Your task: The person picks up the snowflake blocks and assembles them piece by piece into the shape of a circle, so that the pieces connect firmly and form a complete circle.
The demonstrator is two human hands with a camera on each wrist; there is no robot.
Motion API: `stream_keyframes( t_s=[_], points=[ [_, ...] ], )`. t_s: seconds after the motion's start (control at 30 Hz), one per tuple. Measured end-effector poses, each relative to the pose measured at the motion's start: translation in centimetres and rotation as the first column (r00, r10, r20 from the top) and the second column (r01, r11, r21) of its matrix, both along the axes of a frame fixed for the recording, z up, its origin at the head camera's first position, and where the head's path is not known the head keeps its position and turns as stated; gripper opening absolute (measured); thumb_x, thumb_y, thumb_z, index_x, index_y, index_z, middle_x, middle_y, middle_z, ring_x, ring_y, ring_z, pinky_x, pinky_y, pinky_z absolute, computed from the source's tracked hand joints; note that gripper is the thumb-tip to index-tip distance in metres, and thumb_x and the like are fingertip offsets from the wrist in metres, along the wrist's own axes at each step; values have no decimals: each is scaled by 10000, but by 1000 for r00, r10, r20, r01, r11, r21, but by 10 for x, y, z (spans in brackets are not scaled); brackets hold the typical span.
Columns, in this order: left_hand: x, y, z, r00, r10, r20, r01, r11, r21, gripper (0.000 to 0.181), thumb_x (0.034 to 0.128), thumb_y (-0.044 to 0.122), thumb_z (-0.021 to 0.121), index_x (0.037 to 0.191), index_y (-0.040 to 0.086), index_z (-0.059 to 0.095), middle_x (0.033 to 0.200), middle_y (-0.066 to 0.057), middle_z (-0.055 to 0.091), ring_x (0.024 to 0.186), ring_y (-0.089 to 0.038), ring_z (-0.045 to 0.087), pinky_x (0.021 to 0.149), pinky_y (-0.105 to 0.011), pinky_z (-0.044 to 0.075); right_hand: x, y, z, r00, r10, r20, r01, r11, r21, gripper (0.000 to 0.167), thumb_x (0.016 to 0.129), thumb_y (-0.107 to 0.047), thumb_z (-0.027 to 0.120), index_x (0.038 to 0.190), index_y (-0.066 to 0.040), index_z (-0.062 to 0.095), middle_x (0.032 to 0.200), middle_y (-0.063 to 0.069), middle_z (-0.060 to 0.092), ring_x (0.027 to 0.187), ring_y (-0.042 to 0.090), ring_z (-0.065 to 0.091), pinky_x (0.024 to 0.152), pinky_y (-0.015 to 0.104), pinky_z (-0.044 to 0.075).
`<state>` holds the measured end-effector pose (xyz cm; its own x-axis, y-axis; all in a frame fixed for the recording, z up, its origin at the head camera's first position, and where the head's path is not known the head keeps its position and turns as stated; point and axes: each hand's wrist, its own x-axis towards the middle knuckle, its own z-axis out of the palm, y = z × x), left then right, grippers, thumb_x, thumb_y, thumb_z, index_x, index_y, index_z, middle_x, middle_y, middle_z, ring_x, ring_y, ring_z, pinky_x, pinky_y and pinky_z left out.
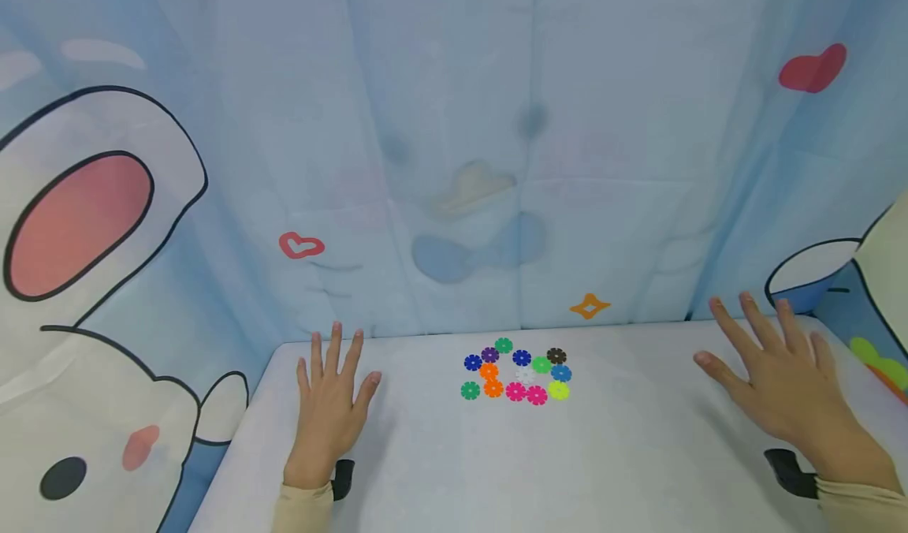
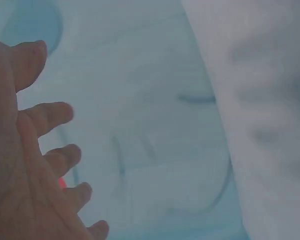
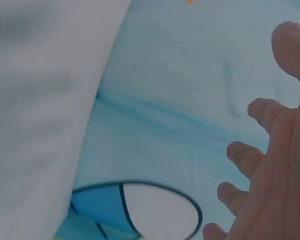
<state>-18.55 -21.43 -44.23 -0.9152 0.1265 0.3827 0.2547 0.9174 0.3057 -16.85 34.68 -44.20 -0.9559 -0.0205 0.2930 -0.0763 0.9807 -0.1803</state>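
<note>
My left hand [image 1: 329,411] is spread with straight fingers over the left side of the white table, holding nothing. On the far right, my right hand [image 1: 787,383] is likewise spread, its palm down and nothing in it. Between them, near the table's back edge, lies a loose cluster of small notched plastic discs: pink [image 1: 537,395], orange [image 1: 493,389], green [image 1: 470,391], yellow-green [image 1: 559,390], dark brown [image 1: 556,355], purple [image 1: 490,355] and blue ones among them. Neither hand touches the discs. Both wrist views show the open palms in front of the curtain, with no disc visible.
A pale blue curtain [image 1: 454,83] with printed hearts and cartoon animals hangs behind the white table [image 1: 511,470] and along both sides. Each wrist carries a black strap mount, seen at the left [image 1: 343,479] and right sleeves.
</note>
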Motion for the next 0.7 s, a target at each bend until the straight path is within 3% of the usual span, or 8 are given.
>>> stream_keyframes(
  t_s=[0.07,0.17,0.3,0.4,0.47,0.6,0.7],
  points=[
    [-1,9,-7,1000,-26,8,26,1000,-9,628,1080,374,598,1601,57,446,1720,-260,265,1586,-560,175,1220,-788,176,-3,-10,-4,998,57,-3,-57,998,-12,870,1061,-638,486,1711,-184,128,1742,297,51,1591,573,-112,1177,871,-13],
    [-2,27,-17,996,-72,50,72,997,-9,550,1070,326,634,1506,2,549,1593,-307,444,1486,-539,384,1189,-707,348,-9,-35,-10,988,153,4,-153,988,-35,773,1043,-565,594,1623,-91,404,1672,351,266,1541,633,157,1102,894,207],
    [-6,58,-33,974,-137,178,130,990,54,456,1062,307,656,1401,3,641,1268,-208,662,1179,-342,609,994,-522,556,-17,-80,-17,966,253,53,-244,961,-129,629,994,-473,724,1441,-39,633,1483,334,511,1322,546,449,995,783,448],
    [-11,79,-44,954,-173,243,151,983,105,406,1049,296,676,1357,32,680,1044,-102,682,941,-203,598,801,-384,567,-25,-113,-25,944,317,87,-292,930,-223,523,957,-396,791,1351,-62,712,1306,236,634,1197,416,530,947,644,541],
    [-15,91,-50,951,-184,247,157,980,124,380,1036,283,694,1340,55,698,947,-56,661,840,-153,555,710,-310,515,-33,-133,-32,930,352,109,-313,911,-267,461,935,-355,821,1301,-84,745,1207,160,669,1138,349,554,912,569,569],
    [-24,108,-56,960,-185,212,157,977,141,355,1013,248,727,1321,72,720,849,-30,605,737,-127,490,616,-249,433,-46,-167,-43,902,401,160,-339,887,-313,402,900,-305,859,1245,-119,767,1083,65,681,1066,260,569,883,462,577],
    [-30,117,-58,970,-165,181,147,984,105,327,989,236,760,1273,75,747,861,-51,639,712,-134,504,600,-257,462,-53,-187,-48,887,423,185,-347,876,-336,392,876,-269,882,1223,-125,769,1011,28,670,1001,205,571,843,392,565]
  ],
)
